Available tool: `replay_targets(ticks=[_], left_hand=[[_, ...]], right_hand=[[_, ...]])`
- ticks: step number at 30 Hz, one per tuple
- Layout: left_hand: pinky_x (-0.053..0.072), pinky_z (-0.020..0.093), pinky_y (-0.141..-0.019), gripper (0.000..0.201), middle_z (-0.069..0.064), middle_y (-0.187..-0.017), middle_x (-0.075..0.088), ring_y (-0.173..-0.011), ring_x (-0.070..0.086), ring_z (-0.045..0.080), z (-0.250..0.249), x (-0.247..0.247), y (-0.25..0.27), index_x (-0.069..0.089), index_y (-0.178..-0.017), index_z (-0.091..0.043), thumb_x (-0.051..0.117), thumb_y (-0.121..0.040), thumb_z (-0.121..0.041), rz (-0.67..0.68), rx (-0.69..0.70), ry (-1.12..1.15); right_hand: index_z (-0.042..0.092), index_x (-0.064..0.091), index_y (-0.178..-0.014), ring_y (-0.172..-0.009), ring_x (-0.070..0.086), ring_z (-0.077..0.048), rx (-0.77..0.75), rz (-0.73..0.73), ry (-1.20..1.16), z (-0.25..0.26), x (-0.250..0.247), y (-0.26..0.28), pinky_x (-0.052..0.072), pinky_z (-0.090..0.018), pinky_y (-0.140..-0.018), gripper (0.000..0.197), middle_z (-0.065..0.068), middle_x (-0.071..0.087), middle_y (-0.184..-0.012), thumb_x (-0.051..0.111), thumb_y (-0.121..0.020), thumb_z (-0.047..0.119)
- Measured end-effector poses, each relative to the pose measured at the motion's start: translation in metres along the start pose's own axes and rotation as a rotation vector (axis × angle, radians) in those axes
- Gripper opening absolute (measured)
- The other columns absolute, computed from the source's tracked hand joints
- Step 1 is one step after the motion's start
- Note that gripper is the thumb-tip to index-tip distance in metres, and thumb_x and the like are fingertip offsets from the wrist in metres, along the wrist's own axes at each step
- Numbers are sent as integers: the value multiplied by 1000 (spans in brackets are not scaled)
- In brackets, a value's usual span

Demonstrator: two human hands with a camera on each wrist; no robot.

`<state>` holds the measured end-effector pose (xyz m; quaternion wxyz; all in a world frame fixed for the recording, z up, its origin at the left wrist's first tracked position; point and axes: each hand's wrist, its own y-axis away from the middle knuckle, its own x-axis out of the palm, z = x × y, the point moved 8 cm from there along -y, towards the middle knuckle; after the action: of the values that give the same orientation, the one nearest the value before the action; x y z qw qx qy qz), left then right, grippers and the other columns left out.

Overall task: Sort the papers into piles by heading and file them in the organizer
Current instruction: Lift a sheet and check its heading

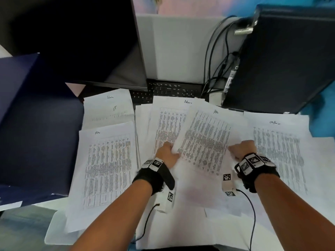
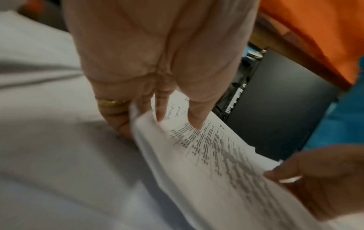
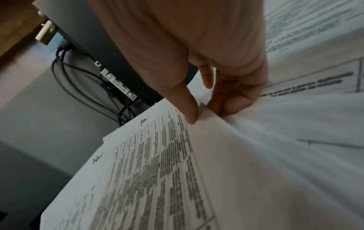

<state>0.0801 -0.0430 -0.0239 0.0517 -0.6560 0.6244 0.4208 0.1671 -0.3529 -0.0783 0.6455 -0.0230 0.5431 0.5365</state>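
A printed sheet headed "HR" (image 1: 203, 140) is lifted a little above the spread of papers in the middle of the desk. My left hand (image 1: 167, 151) pinches its left edge, thumb on top (image 2: 195, 118). My right hand (image 1: 242, 148) pinches its right edge between thumb (image 3: 189, 109) and curled fingers. Below it lies a sheet headed "Admin" (image 1: 168, 124). An "HR" pile (image 1: 107, 163) lies at left, an "Admin"/"IT" sheet (image 1: 108, 107) behind it, and another printed sheet (image 1: 279, 151) at right. A dark blue organizer (image 1: 34, 115) stands at the far left.
A black monitor (image 1: 81, 38) stands at the back left, with a keyboard (image 1: 170, 89) partly under the papers. A dark computer tower (image 1: 282, 58) with cables (image 1: 215, 69) stands at the back right. Loose sheets cover the near desk.
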Motion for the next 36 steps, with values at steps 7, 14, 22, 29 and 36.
replay_targets(ticks=[7, 14, 22, 29, 36], left_hand=[[41, 22, -62, 14, -2, -84, 56, -80, 55, 17, 13, 2, -6, 54, -89, -16, 63, -86, -27, -10, 16, -59], [43, 26, -81, 31, 3, -107, 61, -96, 57, 21, 26, -33, -23, 58, -109, -14, 62, -87, -36, -176, -69, -14], [40, 30, -59, 32, 9, -71, 53, -65, 48, 21, 38, -40, -18, 41, -68, -15, 67, -85, -24, -382, -56, 404], [41, 23, -52, 22, 2, -69, 54, -59, 50, 19, 60, -64, -5, 47, -88, -20, 68, -85, -16, -520, -101, 483], [44, 26, -76, 52, 6, -105, 63, -89, 60, 22, 61, -89, 2, 36, -138, -25, 53, -92, -9, -461, -40, 293]], right_hand=[[3, 59, -123, -89, 52, -20, -197, 102, 30, 24, -7, 28, 42, -22, -63, 37, -15, 63, -109, 59, -86, 8], [2, 68, -85, -57, 48, -18, -262, 250, 3, 36, -2, 47, 37, -22, -49, 11, -6, 56, -68, 57, -83, 2], [10, 62, -71, -52, 42, -14, -350, 380, -146, 57, 6, 65, 34, -23, -48, 16, 2, 51, -55, 66, -84, 2], [12, 59, -106, -77, 60, -14, -385, 364, -264, 81, 31, 82, 49, -24, -66, 19, 0, 63, -89, 62, -89, 4], [8, 64, -106, -90, 61, -22, -423, 415, -127, 86, 58, 95, 47, -30, -78, 17, -10, 67, -107, 57, -91, 4]])
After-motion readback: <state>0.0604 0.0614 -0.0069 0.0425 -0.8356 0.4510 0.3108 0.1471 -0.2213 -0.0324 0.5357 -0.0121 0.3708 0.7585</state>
